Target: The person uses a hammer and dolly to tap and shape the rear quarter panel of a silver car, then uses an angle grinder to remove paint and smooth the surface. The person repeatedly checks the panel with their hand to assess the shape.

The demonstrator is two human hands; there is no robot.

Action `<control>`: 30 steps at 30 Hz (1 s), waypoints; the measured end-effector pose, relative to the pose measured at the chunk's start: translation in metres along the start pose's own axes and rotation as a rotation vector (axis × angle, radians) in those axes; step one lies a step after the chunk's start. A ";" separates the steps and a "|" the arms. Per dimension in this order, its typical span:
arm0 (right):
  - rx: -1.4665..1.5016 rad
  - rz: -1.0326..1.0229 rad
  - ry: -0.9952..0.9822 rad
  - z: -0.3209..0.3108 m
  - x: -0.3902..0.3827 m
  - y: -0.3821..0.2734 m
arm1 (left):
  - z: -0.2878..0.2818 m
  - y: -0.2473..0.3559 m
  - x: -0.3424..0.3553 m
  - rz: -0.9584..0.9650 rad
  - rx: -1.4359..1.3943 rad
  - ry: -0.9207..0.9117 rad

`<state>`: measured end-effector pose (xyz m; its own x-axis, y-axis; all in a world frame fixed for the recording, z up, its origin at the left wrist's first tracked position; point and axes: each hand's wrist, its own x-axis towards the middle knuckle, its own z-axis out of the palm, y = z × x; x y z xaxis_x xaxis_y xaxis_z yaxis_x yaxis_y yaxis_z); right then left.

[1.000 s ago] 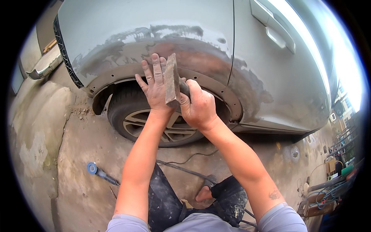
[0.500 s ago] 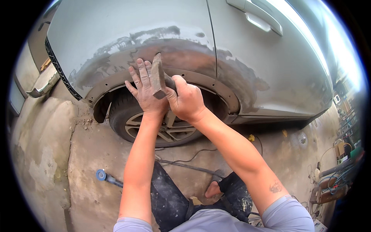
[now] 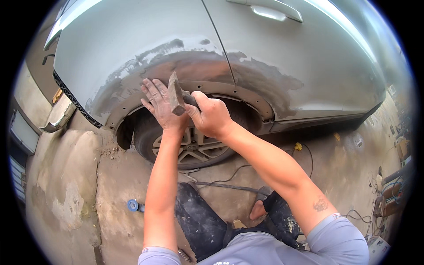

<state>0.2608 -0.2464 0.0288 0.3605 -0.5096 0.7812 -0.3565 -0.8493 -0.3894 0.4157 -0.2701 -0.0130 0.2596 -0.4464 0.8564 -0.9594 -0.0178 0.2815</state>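
Right hand fisted around the dark handle of a sanding block, fingers fully curled, tight grip. Block is grey-brown, flat, slab-like, standing on edge and tilted a bit, its face set against the car's wheel arch. Left hand just left of the block, fingers spread and extended, palm flat toward the arch lip, holding nothing; fingertips touch the panel, thumb side right beside the block. Hands touching or nearly touching each other at the block, cannot tell which.

Block sits at the top of the arch, above the tyre, left of the door seam. Around it a big patch of brownish-grey filler on the silver car body, sanded edges feathering into the paint; the patch runs right across the seam onto the door's lower corner. Arch lip shows a row of small holes.

Alloy wheel below the hands, partly hidden by both forearms. Door handle far up, right. Concrete floor, stained and cracked. Small blue round tool on the floor near left, beside the left forearm. Dark cable trails on the floor under the right arm. Person's paint-spattered dark trousers at near centre, grey sleeves at the bottom edge. Clutter of wires and boxes at far right, too small to tell.
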 end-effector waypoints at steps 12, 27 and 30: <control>0.106 0.163 0.137 -0.105 -0.122 0.006 | 0.065 0.150 0.028 -0.114 -0.137 0.258; -0.111 -0.045 0.116 -0.030 -0.027 0.037 | 0.032 -0.018 0.026 0.160 0.020 0.193; -0.092 -0.021 0.125 -0.025 -0.030 0.041 | 0.032 -0.017 0.024 0.159 0.029 0.178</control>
<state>0.2136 -0.2621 0.0014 0.2605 -0.4660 0.8456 -0.4294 -0.8404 -0.3308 0.4352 -0.3096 -0.0111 0.1181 -0.2809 0.9525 -0.9918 0.0136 0.1270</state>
